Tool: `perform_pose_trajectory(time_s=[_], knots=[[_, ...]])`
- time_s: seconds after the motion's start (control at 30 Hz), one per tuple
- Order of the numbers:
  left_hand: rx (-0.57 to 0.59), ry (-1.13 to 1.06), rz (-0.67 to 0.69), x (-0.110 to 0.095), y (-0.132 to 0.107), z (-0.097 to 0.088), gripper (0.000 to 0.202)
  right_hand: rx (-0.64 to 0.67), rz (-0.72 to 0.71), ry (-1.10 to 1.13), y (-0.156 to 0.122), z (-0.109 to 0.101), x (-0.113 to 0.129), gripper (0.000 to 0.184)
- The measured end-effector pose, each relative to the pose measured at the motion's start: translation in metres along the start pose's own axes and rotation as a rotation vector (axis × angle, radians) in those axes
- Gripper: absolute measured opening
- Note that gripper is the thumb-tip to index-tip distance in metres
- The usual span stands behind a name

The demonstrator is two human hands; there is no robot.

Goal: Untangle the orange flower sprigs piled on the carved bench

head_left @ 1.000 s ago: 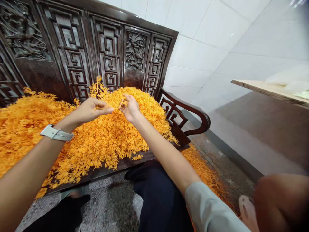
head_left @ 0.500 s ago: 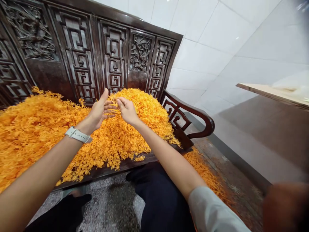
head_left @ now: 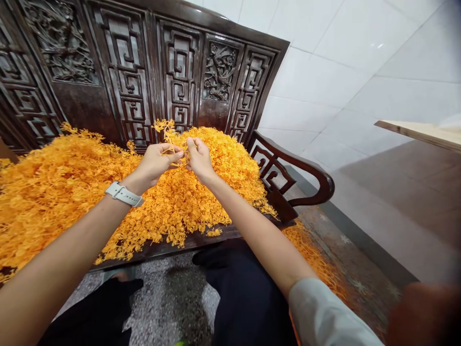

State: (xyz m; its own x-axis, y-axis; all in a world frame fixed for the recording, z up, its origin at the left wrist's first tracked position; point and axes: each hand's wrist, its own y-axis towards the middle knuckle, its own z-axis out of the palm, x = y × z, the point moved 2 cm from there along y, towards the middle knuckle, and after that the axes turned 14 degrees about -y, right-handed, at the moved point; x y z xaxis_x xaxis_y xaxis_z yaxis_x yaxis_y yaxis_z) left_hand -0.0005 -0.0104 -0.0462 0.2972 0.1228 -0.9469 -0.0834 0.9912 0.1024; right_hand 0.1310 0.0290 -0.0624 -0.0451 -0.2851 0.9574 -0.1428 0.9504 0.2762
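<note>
A large heap of orange, branching plastic-looking sprigs [head_left: 90, 192] covers the bench seat. Above it, my left hand [head_left: 158, 161] is closed on an orange sprig [head_left: 166, 129], whose branched head sticks up past the fingers. Close beside it, my right hand [head_left: 199, 156] pinches thin orange stems at the same spot, thumb and fingers together. The two hands' fingertips nearly meet, and the small parts between them are partly hidden. On my left wrist is a pale watch [head_left: 124, 193].
The dark carved wooden bench [head_left: 180, 62] has a curved armrest [head_left: 313, 185] at right. More orange strands [head_left: 313, 254] lie on the floor beside it. A wooden board [head_left: 421, 137] juts in at the right, near the white tiled wall [head_left: 317, 72]. My legs [head_left: 248, 293] are below.
My left hand has gone from spread fingers to a closed grip. A sprig's branched head now stands up above it. Both hands stay close together, and the view has shifted slightly.
</note>
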Motion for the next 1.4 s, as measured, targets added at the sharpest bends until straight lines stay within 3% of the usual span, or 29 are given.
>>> perform_pose_trajectory(time_s=[0.13,0.3,0.4,0.57,0.73,0.97,1.1,1.2,1.27,1.4], knots=[[-0.012,0.029,0.039,-0.005,-0.002,0.004,0.022,0.043,-0.002,0.015,-0.003,0.000,0.001,0.038],[-0.054,-0.044,-0.018,-0.010,-0.005,0.008,0.015,-0.063,-0.206,-0.152,-0.001,-0.004,-0.003,0.051],[-0.016,-0.049,-0.040,-0.009,-0.005,0.008,0.023,-0.102,-0.243,-0.177,0.000,-0.005,-0.003,0.057],[0.168,0.046,-0.080,-0.005,-0.003,0.002,0.034,0.053,-0.048,-0.009,-0.002,-0.001,0.001,0.064],[0.329,-0.100,-0.148,-0.005,-0.002,-0.003,0.028,0.221,0.079,0.149,-0.010,0.006,0.014,0.060],[0.332,-0.150,-0.122,-0.008,-0.003,-0.006,0.024,0.256,0.217,0.285,-0.015,0.010,0.026,0.050],[0.289,-0.322,-0.020,-0.008,-0.003,-0.004,0.022,0.117,0.220,0.382,-0.008,-0.001,0.037,0.046],[0.233,-0.312,0.014,-0.006,0.001,-0.006,0.019,-0.004,0.166,0.344,0.000,-0.012,0.040,0.044],[0.217,-0.245,0.007,-0.006,0.005,-0.010,0.016,-0.077,0.105,0.266,0.005,-0.018,0.032,0.039],[0.152,-0.159,0.020,-0.015,0.010,-0.026,0.030,-0.265,0.005,-0.056,0.015,-0.032,-0.001,0.024]])
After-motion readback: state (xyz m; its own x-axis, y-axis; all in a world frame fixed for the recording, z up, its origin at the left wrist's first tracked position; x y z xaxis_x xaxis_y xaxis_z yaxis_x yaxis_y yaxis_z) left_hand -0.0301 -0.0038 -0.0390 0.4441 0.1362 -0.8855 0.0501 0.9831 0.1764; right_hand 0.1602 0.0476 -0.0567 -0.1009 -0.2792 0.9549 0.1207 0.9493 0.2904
